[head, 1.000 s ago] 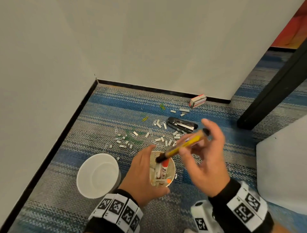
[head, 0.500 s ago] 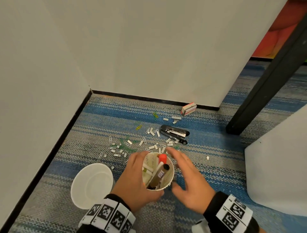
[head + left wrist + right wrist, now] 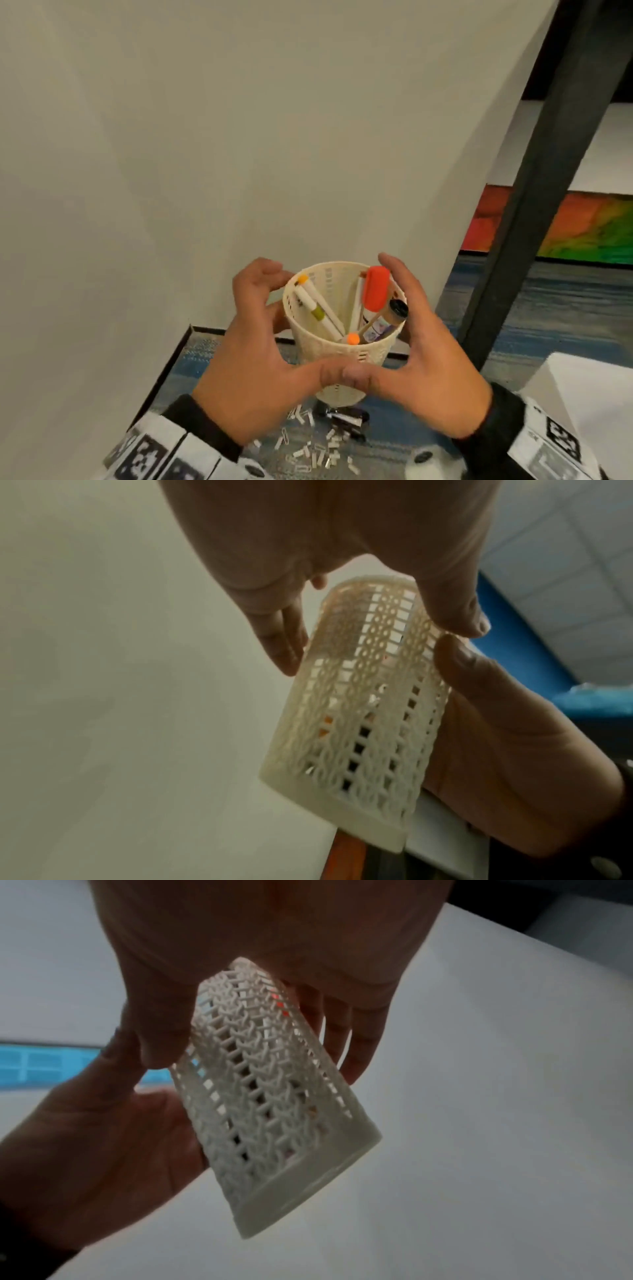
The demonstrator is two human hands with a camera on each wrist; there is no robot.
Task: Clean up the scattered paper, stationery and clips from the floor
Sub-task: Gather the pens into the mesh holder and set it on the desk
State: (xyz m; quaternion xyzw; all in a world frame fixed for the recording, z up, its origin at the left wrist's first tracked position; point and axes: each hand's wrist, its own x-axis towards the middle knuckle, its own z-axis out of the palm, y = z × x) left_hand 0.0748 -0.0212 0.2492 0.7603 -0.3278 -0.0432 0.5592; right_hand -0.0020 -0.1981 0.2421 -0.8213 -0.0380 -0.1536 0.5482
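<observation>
Since half a second ago we lifted the pen holder [image 3: 342, 346] off the carpet — left hand [image 3: 253, 373] and right hand [image 3: 428, 373] clasp it upright between our fingers.

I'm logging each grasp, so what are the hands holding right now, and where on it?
Both hands, left hand and right hand, hold the cream mesh pen cup by its side wall, thumbs meeting in front.
</observation>
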